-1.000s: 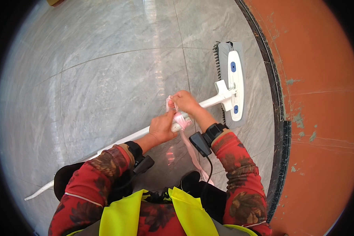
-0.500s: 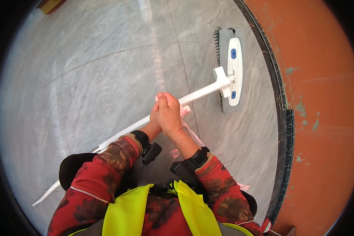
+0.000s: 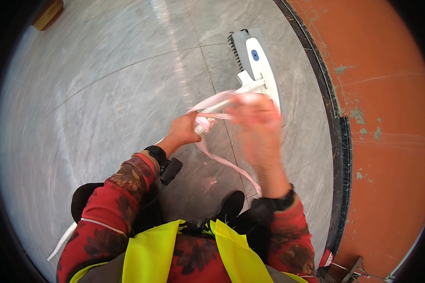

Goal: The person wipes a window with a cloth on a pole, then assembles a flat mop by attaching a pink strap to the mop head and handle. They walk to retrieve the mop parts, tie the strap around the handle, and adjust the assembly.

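While clasping the white pole point(image 3: 200, 129) with the left grip point(image 3: 183, 129), beside its pink wrapping point(image 3: 206, 122), holds a pink strip point(image 3: 214, 101) stretched across to the right grip point(image 3: 257, 125) above the gray floor point(image 3: 127, 94).
Cannot tell the right grip's closure through blur; judging by looks, expects soft, light, slippery handling from the strip, best pinched close to the wrapping, and stiffness from the pole, best held just beside it.

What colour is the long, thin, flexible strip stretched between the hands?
The strip is pale pink; best seen in the head view.
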Demonstrator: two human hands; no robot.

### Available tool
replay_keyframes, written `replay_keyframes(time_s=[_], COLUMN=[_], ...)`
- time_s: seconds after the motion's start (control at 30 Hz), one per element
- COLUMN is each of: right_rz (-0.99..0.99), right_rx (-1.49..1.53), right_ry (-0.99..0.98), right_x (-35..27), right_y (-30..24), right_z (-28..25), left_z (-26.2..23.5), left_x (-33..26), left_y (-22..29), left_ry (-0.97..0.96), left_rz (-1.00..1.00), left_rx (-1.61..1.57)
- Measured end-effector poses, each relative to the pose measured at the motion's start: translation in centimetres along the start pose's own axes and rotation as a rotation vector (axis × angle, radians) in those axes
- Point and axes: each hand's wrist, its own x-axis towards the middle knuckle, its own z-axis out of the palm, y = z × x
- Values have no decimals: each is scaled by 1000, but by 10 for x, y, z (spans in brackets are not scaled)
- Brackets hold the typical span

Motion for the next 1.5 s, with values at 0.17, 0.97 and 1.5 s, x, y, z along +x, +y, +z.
replay_keyframes(time_s=[0.17,0.97,1.5], right_rz=[-314,386,675], right_rx=[486,-553,-31], right_ry=[258,372,49], right_x=[-53,-38,-13], right_y=[-171,195,223], right_z=[-119,-27,-103], left_z=[-7,-11,23], left_x=[0,9,35], left_y=[14,10,-28], left_ry=[-19,-70,-298], left_rz=[-41,-77,554], left_rx=[52,60,-449])
